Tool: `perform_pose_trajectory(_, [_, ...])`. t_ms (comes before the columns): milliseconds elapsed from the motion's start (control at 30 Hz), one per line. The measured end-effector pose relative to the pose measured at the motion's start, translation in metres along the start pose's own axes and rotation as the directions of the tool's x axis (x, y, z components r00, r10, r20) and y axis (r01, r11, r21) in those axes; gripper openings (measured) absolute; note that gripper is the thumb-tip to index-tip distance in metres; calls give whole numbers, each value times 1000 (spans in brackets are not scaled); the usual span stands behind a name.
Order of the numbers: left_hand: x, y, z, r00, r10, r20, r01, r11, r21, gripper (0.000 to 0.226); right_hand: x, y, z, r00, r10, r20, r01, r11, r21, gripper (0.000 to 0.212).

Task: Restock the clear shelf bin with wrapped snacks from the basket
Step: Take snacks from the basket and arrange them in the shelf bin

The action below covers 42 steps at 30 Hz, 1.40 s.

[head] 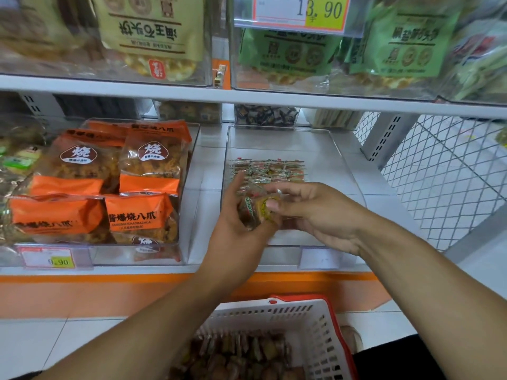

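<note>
Left hand curls round a small clutch of wrapped snacks, cupping them from the left; right hand meets it from the other side, fingertips pinching the same bundle. Both hover over the front of the clear bin, just above its floor. Two hands on one bundle looks like squaring it up so it goes down in a neat row rather than a heap

Nearest, low in view: white basket with a red rim, on the floor below the shelf edge, holding a good pile of snacks in dark brown and green wrappers — plenty left to move, so the job seems early on

Clear bin: one short block of snacks lying flat near the middle, in lines; the rest of the floor bare, back half too

Left of it, a second clear bin packed with orange bags, yellow price tag on its front

Further back, small tubs of dark sweets under the upper shelf. Above, green and tan bags behind a price tag reading 13.90
</note>
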<state>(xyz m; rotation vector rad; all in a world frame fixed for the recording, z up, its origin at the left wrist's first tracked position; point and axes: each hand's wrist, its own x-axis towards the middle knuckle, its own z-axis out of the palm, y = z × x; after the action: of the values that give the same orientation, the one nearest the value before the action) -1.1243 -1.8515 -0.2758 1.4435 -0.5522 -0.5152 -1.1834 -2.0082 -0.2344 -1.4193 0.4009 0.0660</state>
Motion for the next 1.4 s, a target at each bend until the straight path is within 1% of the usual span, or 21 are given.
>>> perform_pose_trajectory(67, [2, 3, -1, 997, -74, 0, 74, 986, -147, 73, -2, -2, -2, 1000, -27, 2, 27, 999, 31, 61])
perform_pose_trajectory(133, [6, 5, -4, 993, -121, 15, 120, 952, -281, 58, -4, -6, -5, 999, -35, 5, 35, 998, 53, 62])
perform_pose_trajectory(200, [7, 6, -7, 992, -123, 20, 122, 926, -358, 42, -6, -6, -5, 999, -35, 14, 33, 995, 93, 50])
perform_pose_trajectory(267, [8, 9, -9, 993, -121, 2, 111, 901, -420, 36, -6, -5, -2, 999, -40, -23, 43, 988, 151, 35])
perform_pose_trajectory(367, [9, 10, -10, 995, -91, -51, 60, 899, -434, 34, -4, -1, 9, 981, 5, -196, 52, 957, 287, 27])
perform_pose_trajectory(433, [10, 10, -9, 994, -64, -91, 18, 901, -434, 35, -3, 5, 19, 961, 64, -268, 56, 907, 418, 26])
perform_pose_trajectory(467, [10, 10, -9, 993, -51, -106, 0, 902, -433, 35, -4, 7, 24, 960, 87, -265, 43, 892, 450, 26])
perform_pose_trajectory(567, [9, 10, -8, 992, -28, -125, -23, 921, -388, 38, -8, 14, 37, 978, 120, -170, -26, 881, 472, 29])
perform_pose_trajectory(633, [9, 12, -8, 990, -34, -135, -18, 930, -366, 39, -8, 14, 39, 980, 105, -167, -6, 864, 503, 29])
perform_pose_trajectory(700, [10, 14, -10, 990, -72, -123, 18, 919, -394, 39, -7, 9, 35, 982, 71, -177, 30, 860, 510, 29])
perform_pose_trajectory(733, [10, 15, -12, 990, -94, -108, 41, 909, -414, 36, -6, 7, 31, 983, 48, -178, 44, 877, 479, 30])
perform_pose_trajectory(800, [10, 14, -14, 990, -123, -66, 85, 905, -417, 31, -5, 3, 23, 982, -6, -189, 68, 943, 327, 33])
perform_pose_trajectory(867, [9, 13, -15, 991, -131, -14, 118, 925, -362, 31, -5, 4, 18, 986, -48, -160, 80, 976, 201, 40])
perform_pose_trajectory(967, [8, 12, -10, 987, -158, 16, 157, 958, -240, 41, -5, 9, 16, 997, -53, -56, 63, 981, 182, 54])
perform_pose_trajectory(1033, [8, 13, -6, 984, -177, 16, 178, 970, -168, 51, -5, 12, 11, 996, -73, -43, 76, 995, 60, 53])
perform_pose_trajectory(1100, [9, 10, -5, 983, -179, 38, 182, 976, -117, 64, -3, 8, 4, 993, -100, -57, 93, 989, -112, 50])
perform_pose_trajectory(1167, [8, 8, -6, 990, -130, 59, 131, 991, -22, 68, 0, 1, -8, 976, -163, -142, 98, 919, -381, 54])
perform_pose_trajectory(1233, [4, 6, -8, 999, -24, 21, 21, 992, 126, 62, 2, -6, -20, 952, -224, -207, 31, 747, -664, 56])
perform_pose_trajectory(1267, [2, 4, -10, 999, 40, -26, -34, 980, 194, 59, 4, -6, -24, 951, -211, -224, -23, 676, -736, 55])
perform_pose_trajectory(1333, [-3, 4, -13, 986, 134, -103, -95, 943, 319, 54, 10, -1, -29, 962, -103, -251, -130, 635, -761, 55])
perform_pose_trajectory(1400, [-6, 5, -12, 968, 207, -139, -128, 891, 435, 56, 18, 11, -26, 970, 23, -241, -208, 584, -784, 49])
